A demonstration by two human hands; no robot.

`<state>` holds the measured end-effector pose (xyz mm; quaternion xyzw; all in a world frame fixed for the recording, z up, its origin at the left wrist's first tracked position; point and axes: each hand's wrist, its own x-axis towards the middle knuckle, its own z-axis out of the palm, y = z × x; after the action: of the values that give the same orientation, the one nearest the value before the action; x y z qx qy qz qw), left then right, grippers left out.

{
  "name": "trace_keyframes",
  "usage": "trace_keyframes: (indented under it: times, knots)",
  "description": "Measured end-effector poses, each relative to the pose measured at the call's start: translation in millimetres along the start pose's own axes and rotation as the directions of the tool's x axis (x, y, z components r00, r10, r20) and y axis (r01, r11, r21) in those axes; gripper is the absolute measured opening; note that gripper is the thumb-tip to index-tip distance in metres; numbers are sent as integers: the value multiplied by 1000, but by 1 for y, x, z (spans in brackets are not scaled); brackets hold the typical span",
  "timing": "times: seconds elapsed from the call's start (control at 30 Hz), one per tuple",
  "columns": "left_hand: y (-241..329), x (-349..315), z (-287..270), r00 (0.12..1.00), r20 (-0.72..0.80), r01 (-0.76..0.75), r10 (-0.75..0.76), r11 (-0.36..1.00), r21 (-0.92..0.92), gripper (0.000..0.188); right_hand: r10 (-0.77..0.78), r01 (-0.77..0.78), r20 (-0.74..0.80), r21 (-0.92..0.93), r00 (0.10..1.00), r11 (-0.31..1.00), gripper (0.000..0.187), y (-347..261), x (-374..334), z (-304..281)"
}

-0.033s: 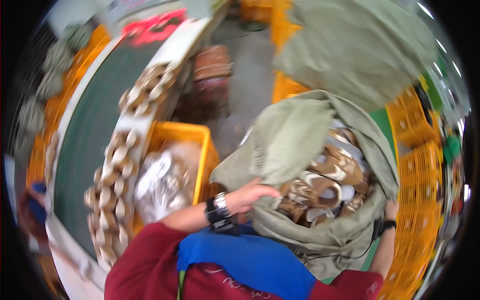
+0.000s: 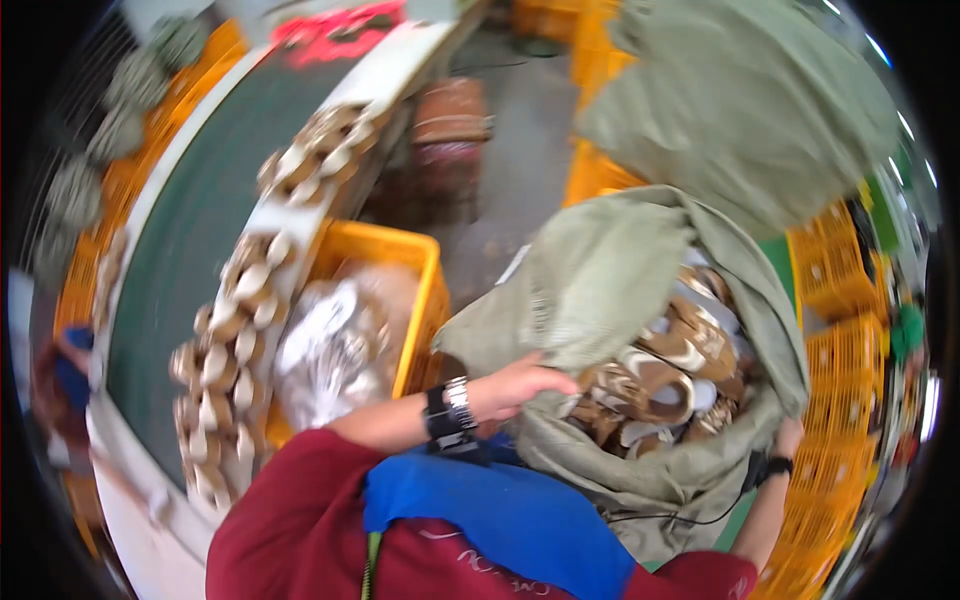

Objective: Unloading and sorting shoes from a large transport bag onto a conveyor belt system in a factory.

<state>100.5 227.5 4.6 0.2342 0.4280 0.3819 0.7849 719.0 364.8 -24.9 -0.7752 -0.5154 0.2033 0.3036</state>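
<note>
A big grey-green woven sack (image 2: 600, 275) stands with its mouth wide in front of me, full of brown and white shoes (image 2: 690, 345). At the near left of its mouth, my left hand (image 2: 515, 390) is closed on the sack's rim, thumb lying along the cloth and the other fingers partly hidden. My right hand (image 2: 789, 437) grips the same rim on the right side, its fingers mostly behind the fabric.
On my left runs a green conveyor belt (image 2: 215, 220), its white edge lined with brown-white shoe parts (image 2: 225, 370). A yellow crate (image 2: 425, 300) holds clear plastic bags. Another full sack (image 2: 745, 110) stands beyond; yellow crates (image 2: 840, 380) are stacked right. Another person (image 2: 65, 375) is at far left.
The whole view has shifted slightly, so everything sits a little further right. Both hands keep their hold on the sack.
</note>
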Motion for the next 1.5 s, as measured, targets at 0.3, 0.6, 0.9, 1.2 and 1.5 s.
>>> trace_keyframes:
  times: [0.3, 0.6, 0.9, 1.2, 1.5]
  knots:
    - [29, -127, -9, 810, 399, -377, 429, 903, -204, 48, -184, 43, 57, 865, 981, 500, 40, -159, -57, -31]
    - [-45, -275, -61, 406, 605, -873, 685, 486, 36, 39, -420, 39, 125, 932, 899, 360, 37, -260, -226, 35]
    - [-103, -378, -95, 800, 205, -590, 564, 802, 92, 52, -667, 58, 90, 979, 740, 196, 35, -309, -320, 76]
    - [-118, -351, -109, 768, -335, -631, 546, 735, -249, 60, -466, -471, 581, 814, 668, 339, 25, -414, -451, 254]
    - [-135, -353, -96, 413, -524, -813, 745, 560, 156, 71, -862, -729, 416, 679, 290, 82, 28, -473, -396, 245]
